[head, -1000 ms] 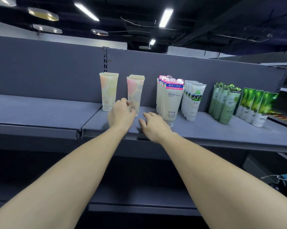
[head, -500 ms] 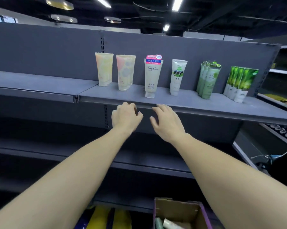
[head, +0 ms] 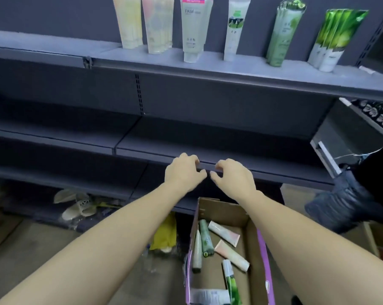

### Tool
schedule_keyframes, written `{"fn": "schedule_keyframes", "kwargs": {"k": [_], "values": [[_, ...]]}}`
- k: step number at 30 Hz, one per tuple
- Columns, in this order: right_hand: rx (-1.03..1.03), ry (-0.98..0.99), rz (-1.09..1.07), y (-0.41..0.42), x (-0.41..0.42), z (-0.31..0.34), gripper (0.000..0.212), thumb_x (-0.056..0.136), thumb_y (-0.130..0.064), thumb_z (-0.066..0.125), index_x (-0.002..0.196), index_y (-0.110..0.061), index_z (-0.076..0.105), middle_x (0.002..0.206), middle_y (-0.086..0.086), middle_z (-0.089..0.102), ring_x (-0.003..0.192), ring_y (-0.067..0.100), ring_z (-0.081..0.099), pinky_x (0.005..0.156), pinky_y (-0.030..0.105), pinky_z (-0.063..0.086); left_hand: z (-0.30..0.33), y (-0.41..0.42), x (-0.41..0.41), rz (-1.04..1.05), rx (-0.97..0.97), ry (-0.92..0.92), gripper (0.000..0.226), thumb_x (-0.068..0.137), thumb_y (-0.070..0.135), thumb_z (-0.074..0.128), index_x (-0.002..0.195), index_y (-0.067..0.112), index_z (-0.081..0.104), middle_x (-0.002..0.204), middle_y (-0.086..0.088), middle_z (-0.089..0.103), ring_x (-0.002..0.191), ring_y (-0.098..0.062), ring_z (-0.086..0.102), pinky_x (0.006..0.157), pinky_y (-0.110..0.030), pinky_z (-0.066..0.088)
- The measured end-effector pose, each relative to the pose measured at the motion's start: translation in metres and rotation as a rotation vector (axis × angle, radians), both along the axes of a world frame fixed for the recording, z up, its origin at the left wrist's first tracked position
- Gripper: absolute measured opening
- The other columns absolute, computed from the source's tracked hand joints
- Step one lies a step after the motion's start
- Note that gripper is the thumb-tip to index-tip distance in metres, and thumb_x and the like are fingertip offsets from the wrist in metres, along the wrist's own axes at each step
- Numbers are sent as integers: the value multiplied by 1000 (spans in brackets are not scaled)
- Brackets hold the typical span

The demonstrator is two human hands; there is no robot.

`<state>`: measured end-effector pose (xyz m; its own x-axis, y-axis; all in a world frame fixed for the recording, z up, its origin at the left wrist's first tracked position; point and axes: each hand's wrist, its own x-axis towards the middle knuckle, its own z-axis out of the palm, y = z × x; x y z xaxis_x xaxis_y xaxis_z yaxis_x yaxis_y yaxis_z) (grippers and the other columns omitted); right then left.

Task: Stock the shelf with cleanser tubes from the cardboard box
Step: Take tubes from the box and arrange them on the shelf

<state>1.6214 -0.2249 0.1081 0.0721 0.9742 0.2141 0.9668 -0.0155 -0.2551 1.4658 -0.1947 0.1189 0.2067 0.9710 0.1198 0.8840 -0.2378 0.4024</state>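
Two bare hands hover side by side in front of the empty middle shelf (head: 263, 150), above the cardboard box (head: 261, 258) on the floor. The left hand (head: 183, 170) has its fingers (head: 191, 158) loosely curled and gripping nothing; just to its right the right hand (head: 232, 175) is the same, fingers bent and spread, empty, thumb tips close but apart. Far above, on the upper shelf (head: 241, 70), rows of cleanser tubes stand upright on their caps, from left to right: pale yellow tubes (head: 130, 20), pinkish tubes (head: 157, 25), a white tube marked "Facial" (head: 194, 27), a white tube with a green picture (head: 235, 27), pale green tubes (head: 284, 34) and bright green-and-white tubes (head: 333, 38). Near, loose tubes (head: 224, 233) lie flat in the open box.
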Motion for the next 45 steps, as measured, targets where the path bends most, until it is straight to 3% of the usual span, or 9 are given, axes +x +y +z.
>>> {"fn": "schedule_keyframes", "kwargs": {"k": [5, 10, 15, 19, 24, 31, 39, 42, 45], "values": [[-233, 111, -72, -16, 20, -66, 39, 91, -43, 53, 123, -24, 61, 118, -2, 61, 108, 20, 59, 84, 33, 49, -66, -12, 14, -21, -162, 9, 42, 87, 45, 56, 123, 24, 59, 122, -2, 54, 109, -24, 57, 85, -36, 46], [-440, 158, -151, -19, 34, -127, 48, 88, -47, 57, 128, -21, 57, 124, 1, 60, 113, 22, 58, 85, 33, 48, -129, -15, 30, -30, -348, -5, 38, 84, 44, 57, 114, 20, 61, 114, -3, 56, 107, -25, 58, 85, -37, 50], [-557, 248, -234, -21, 41, -173, 51, 84, -47, 62, 128, -23, 54, 124, -1, 59, 110, 22, 59, 83, 33, 49, -176, -14, 43, -44, -470, 0, 35, 83, 41, 57, 111, 20, 61, 113, -2, 57, 107, -24, 58, 84, -35, 50], [-632, 290, -289, -23, 48, -209, 47, 84, -40, 63, 126, -22, 54, 120, 0, 60, 105, 22, 59, 75, 30, 44, -212, -16, 53, -57, -563, 59, 44, 84, 42, 60, 121, 18, 57, 120, -3, 56, 110, -25, 58, 84, -34, 48], [-740, 314, -324, -32, 60, -261, 40, 88, -29, 59, 127, -19, 55, 122, 5, 62, 112, 27, 60, 87, 33, 49, -262, -26, 68, -51, -689, 108, 41, 86, 42, 59, 121, 19, 58, 121, -5, 57, 109, -26, 60, 82, -32, 47], [-944, 334, -299, -61, 80, -334, 40, 92, -27, 54, 131, -18, 53, 126, 7, 61, 117, 27, 57, 93, 33, 49, -318, -43, 93, -46, -817, 165, 46, 89, 36, 57, 130, 16, 51, 128, -8, 52, 115, -29, 56, 91, -38, 49], [-1060, 329, -324, -71, 103, -405, 44, 88, -29, 61, 128, -14, 51, 127, 10, 60, 119, 31, 57, 94, 36, 49, -390, -70, 108, 22, -1102, 173, 29, 90, 18, 58, 118, 12, 58, 118, -9, 61, 107, -26, 58, 86, -33, 46], [-1102, 335, -358, -77, 102, -429, 52, 86, -35, 65, 130, -16, 45, 128, 8, 59, 119, 29, 56, 93, 38, 49, -424, -91, 111, -69, -1212, 258, 44, 96, 18, 53, 138, 13, 45, 138, -11, 49, 126, -27, 48, 101, -33, 40], [-1078, 292, -351, -82, 96, -446, 62, 81, -44, 71, 128, -16, 44, 133, 8, 51, 124, 30, 50, 92, 39, 49, -444, -101, 111, -83, -1226, 451, 45, 95, 28, 54, 139, 17, 47, 145, -9, 40, 133, -27, 37, 108, -39, 36]]}}
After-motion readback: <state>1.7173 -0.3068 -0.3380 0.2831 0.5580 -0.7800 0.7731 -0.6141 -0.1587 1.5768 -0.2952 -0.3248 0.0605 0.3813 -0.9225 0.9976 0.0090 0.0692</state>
